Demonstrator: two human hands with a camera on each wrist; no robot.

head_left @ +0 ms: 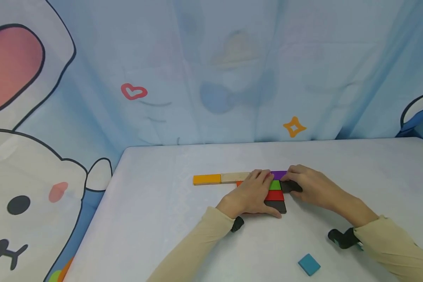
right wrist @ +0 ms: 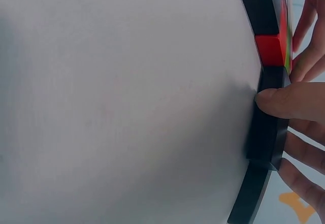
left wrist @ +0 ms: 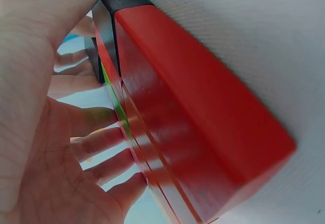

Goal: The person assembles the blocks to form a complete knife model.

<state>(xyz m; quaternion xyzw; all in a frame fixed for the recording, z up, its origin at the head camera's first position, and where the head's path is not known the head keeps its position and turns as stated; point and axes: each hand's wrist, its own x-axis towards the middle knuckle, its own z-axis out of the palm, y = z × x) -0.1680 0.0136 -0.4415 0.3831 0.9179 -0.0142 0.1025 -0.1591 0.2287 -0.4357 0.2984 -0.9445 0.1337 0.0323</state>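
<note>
My right hand (head_left: 313, 186) pinches a black block (right wrist: 271, 132), thumb on its near side and fingers behind. That block lies against the right side of a flat group of coloured blocks. My left hand (head_left: 252, 194) rests across the group with its fingers extended, covering much of it. Beside its fingertips show a purple block (head_left: 279, 175), a green block (head_left: 275, 185), a red block (head_left: 275, 195) and a black end block (head_left: 275, 206). A large red block (left wrist: 203, 92) fills the left wrist view. Another black block (right wrist: 250, 191) extends beyond the pinched one.
A yellow block (head_left: 206, 179) and a plain wooden block (head_left: 234, 178) form a row leftward from the group. Near the front lies a blue square block (head_left: 309, 264), apart from the others. A patterned curtain (head_left: 218, 78) hangs behind the white table (head_left: 155, 219).
</note>
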